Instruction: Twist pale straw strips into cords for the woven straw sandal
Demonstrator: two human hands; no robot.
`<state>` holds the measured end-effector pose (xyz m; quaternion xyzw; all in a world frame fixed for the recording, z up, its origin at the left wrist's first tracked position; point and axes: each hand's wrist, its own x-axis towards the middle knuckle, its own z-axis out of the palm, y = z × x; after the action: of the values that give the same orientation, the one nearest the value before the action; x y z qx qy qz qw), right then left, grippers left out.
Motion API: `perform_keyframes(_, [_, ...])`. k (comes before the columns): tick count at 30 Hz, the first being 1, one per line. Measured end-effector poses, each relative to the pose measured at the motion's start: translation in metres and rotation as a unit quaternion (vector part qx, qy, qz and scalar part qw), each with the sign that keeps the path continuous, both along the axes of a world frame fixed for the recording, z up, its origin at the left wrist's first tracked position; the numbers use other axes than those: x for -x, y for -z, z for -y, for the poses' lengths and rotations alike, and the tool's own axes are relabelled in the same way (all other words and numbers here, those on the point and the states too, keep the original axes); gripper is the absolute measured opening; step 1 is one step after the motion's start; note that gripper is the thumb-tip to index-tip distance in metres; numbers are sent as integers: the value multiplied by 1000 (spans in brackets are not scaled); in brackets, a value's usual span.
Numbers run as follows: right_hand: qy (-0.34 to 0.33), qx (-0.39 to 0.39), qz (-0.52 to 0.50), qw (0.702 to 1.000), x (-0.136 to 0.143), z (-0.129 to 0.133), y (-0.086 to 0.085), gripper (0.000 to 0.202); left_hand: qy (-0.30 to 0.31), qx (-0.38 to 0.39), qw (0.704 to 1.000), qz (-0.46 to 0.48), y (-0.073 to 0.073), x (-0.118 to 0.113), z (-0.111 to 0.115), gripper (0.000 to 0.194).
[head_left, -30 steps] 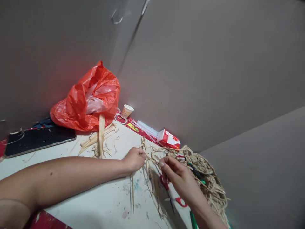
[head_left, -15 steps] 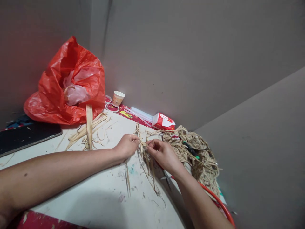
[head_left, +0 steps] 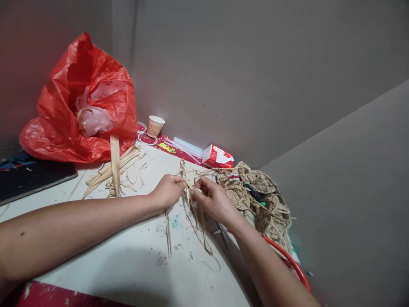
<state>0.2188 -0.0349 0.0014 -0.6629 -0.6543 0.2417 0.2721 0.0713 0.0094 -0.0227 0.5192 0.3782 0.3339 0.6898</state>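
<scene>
left hand [head_left: 169,189] and right hand [head_left: 215,199] pinch pale strands [head_left: 188,186]; the twisted end [head_left: 182,167] lies just beyond the grip, nearer the left hand, loose ends [head_left: 191,205] trailing bodyward.

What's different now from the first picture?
The right hand has moved in, leftward, close to the left hand. Both hands still pinch the pale strips; I see nothing let go. The whole view shifted too, but the red bag, paper cup and red packet seem to have stayed put.
</scene>
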Motion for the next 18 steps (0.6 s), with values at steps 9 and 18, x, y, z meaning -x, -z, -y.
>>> perform_keyframes(9, [-2, -29, 72, 997, 2, 2, -1, 18, 7, 2, 1000, -12, 0, 1, 1, 22])
perform_keyframes(18, [29, -67, 119, 990, -14, 1, -1, 34, 14, 8, 999, -34, -3, 1, 1, 21])
